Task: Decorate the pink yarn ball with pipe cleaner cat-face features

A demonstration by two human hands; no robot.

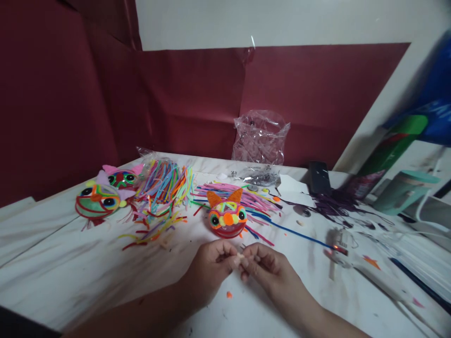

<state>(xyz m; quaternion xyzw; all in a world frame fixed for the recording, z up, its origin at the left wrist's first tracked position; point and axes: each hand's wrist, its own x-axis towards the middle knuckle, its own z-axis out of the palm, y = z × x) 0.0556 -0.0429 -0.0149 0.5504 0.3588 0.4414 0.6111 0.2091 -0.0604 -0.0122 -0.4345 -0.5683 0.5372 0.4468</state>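
Observation:
Low over the front of the table, my left hand (215, 264) and my right hand (269, 270) meet fingertip to fingertip. Both are closed in a pinch on a small pale piece (240, 256); it is too small and covered to name its kind. Just behind them stands a lion-like craft head (228, 218) with orange ears, round eyes and an orange nose. On the table below my fingers lies an orange scrap (229, 295).
Two similar craft heads, one with lilac ears (100, 202) and one with pink ears (123, 177), stand left. Pipe cleaners (165, 180) lie in piles behind. A plastic bag (260, 138) leans at the back. Right are a glue gun (380, 279) and a mint-green cup (403, 192).

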